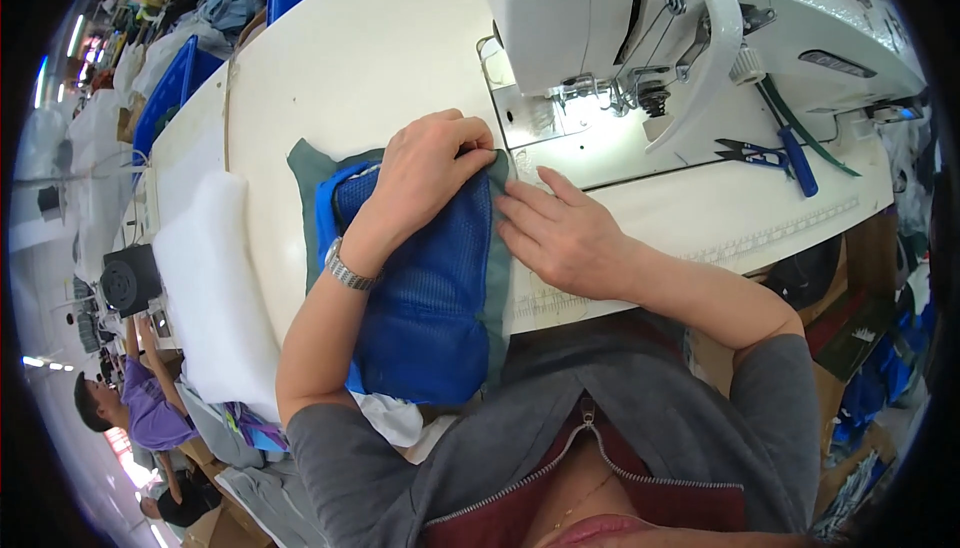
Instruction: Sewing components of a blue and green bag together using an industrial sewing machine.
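A blue mesh fabric piece with a dark green border [430,278] lies on the white sewing table, its lower end hanging toward my lap. My left hand [430,163] rests over its upper part, thumb and fingers closed in a pinch on the green border at the top right corner. Beside that corner, my right hand [570,238] lies with fingers stretched out, their tips against the right green edge. Just beyond both hands stands a white sewing machine [550,23], its needle area lit. The fabric's corner sits near the machine's metal plate [540,118], apart from the needle.
Thread snips [755,153] and a blue-handled screwdriver [797,163] lie right of the machine plate. A ruler scale [770,233] runs along the table's near edge. White padding [210,288] is at the left. Blue bins [175,93] stand beyond; a person in purple [155,408] works far left.
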Available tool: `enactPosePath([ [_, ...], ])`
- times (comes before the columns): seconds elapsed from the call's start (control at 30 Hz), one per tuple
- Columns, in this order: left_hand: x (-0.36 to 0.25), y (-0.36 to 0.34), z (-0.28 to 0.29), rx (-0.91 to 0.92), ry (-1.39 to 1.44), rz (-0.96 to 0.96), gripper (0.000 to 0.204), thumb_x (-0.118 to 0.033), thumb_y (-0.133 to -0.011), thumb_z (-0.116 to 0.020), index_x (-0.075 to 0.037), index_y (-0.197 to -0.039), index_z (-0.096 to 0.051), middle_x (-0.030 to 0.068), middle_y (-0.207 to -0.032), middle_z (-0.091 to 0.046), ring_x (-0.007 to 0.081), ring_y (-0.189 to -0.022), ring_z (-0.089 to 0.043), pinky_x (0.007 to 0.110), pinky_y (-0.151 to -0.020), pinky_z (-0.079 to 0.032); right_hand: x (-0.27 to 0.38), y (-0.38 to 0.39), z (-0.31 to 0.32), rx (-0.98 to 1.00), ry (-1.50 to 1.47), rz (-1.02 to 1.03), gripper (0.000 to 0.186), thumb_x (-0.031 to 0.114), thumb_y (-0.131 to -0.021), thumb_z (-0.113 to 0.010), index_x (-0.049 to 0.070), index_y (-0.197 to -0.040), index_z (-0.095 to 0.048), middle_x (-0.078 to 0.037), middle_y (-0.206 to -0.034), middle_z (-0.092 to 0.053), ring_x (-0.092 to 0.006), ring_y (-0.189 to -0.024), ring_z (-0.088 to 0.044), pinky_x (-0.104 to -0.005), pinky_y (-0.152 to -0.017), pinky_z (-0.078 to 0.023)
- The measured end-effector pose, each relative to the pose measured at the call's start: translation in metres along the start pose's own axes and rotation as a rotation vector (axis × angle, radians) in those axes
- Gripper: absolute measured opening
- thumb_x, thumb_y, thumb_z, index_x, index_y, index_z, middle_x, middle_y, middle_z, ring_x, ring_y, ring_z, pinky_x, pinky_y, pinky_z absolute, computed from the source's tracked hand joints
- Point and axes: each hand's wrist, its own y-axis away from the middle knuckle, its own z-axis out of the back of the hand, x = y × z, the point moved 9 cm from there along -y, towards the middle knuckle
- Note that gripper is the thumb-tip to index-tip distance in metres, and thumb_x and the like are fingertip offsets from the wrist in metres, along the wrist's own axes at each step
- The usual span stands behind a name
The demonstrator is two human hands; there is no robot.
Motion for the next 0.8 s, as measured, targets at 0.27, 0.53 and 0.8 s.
enactPosePath([
  [0.27, -0.006, -0.006, 0.001, -0.009, -0.087, 0.013, 0.011, -0.014, -0.08, -0.067, -0.004, -0.081, -0.064, 0.0109, -0.08, -0.061, 0.0291, -0.082, -0.06, 0.038, -0.073, -0.048, 0.003, -0.002, 0.001, -0.033, 0.009, 0.047, 0.022, 0.013, -0.074, -0.061, 0.0, -0.091, -0.065, -0.016, -0.105, -0.064, -0.029, -0.105, -0.06, -0.044, -0.093, -0.047],
  [0.53, -0.005, -0.007, 0.0, 0.021, -0.097, -0.134, 0.011, -0.01, -0.079, -0.066, -0.001, -0.082, -0.062, 0.0118, -0.076, -0.062, 0.0267, -0.072, -0.06, 0.036, -0.068, -0.049, 0.004, -0.005, 0.004, -0.146, -0.049, 0.085, 0.015, 0.013, -0.07, -0.058, 0.0, -0.076, -0.063, -0.015, -0.089, -0.062, -0.03, -0.095, -0.061, -0.0384, -0.083, -0.048],
  [0.8, 0.005, -0.01, -0.008, 0.157, 0.062, 0.073, 0.014, -0.016, -0.076, -0.066, -0.003, -0.082, -0.068, 0.0113, -0.075, -0.067, 0.0267, -0.074, -0.066, 0.035, -0.072, -0.051, 0.004, -0.004, 0.0, -0.091, -0.073, 0.087, 0.021, 0.009, -0.068, -0.063, -0.004, -0.086, -0.064, -0.016, -0.095, -0.065, -0.0283, -0.095, -0.065, -0.0345, -0.08, -0.053],
])
